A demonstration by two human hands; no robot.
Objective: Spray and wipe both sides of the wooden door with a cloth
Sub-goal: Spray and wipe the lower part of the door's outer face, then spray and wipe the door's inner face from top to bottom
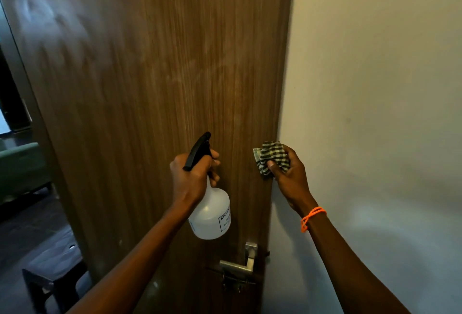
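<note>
Left grip is wrapping the neck of the spray bottle, finger at the trigger; right grip is pinching the checked cloth beside it. Both are hovering before the wooden door. I'm judging: mist evenly upward, then wipe along the grain. The translucent bottle's fill level is unreadable.

The brown wood-grain door stands open. A white spray bottle is held at 6 o'clock, a crumpled checked cloth at its 3 o'clock.
</note>
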